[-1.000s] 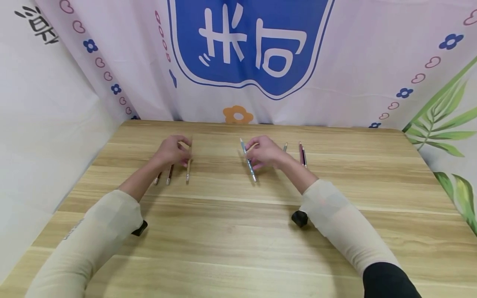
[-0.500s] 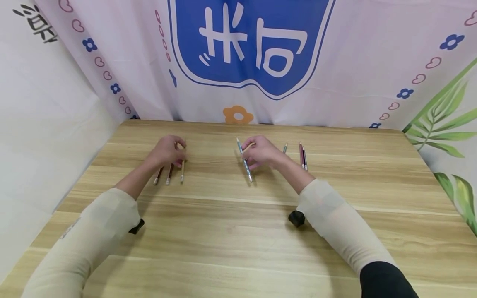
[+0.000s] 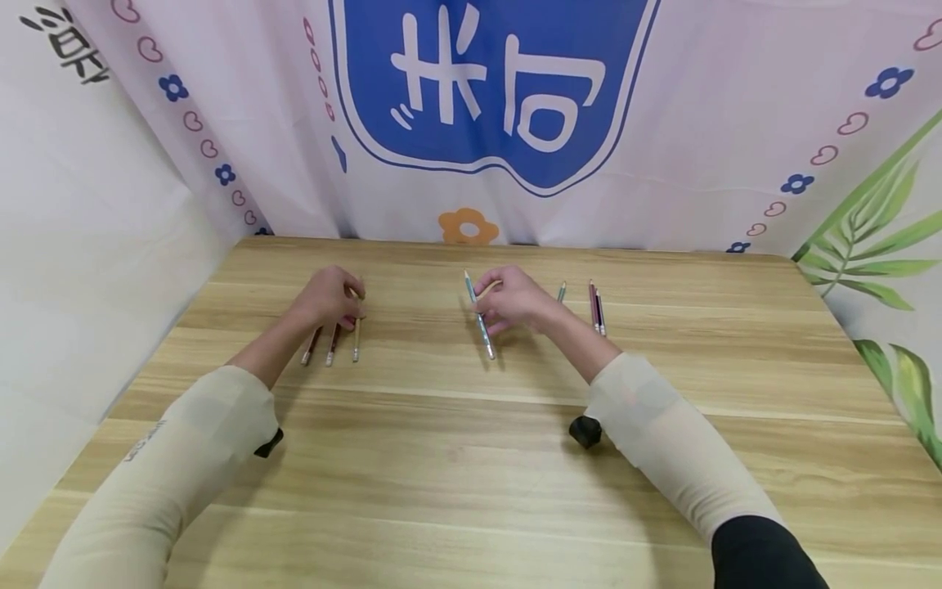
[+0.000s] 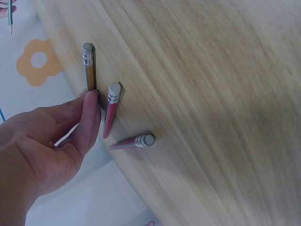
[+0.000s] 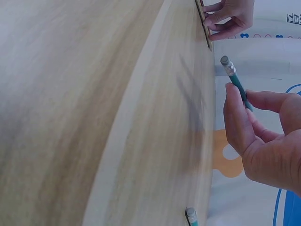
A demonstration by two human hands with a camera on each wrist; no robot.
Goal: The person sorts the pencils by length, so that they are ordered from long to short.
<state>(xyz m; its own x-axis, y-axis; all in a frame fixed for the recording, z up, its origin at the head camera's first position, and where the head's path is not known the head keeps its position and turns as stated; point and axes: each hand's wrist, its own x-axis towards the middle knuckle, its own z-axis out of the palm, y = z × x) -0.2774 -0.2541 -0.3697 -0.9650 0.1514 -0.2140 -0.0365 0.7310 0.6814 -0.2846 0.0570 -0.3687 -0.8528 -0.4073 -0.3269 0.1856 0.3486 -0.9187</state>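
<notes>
A yellow pencil (image 3: 356,339) with an eraser end lies beside two dark red pencils on the left of the table. My left hand (image 3: 331,298) has its fingertips on this yellow pencil and pinches it; in the left wrist view the yellow shaft (image 4: 90,75) runs under the fingers. The red pencils (image 4: 110,113) lie close by, their far ends partly covered by the hand in the head view. Toward the middle, my right hand (image 3: 515,298) pinches a teal pencil (image 3: 480,315) between thumb and fingers. That pencil (image 5: 236,84) is raised off the tabletop, eraser end toward me.
Right of my right hand lie a green pencil (image 3: 562,292), partly behind the wrist, and a pink-red pencil (image 3: 593,304) beside a dark one (image 3: 601,312). The wooden table (image 3: 441,474) ends at a printed curtain (image 3: 662,196) at the back.
My left hand has shifted left with the yellow pencil, bringing it nearer the red ones. My right hand has moved slightly left, still holding the teal pencil.
</notes>
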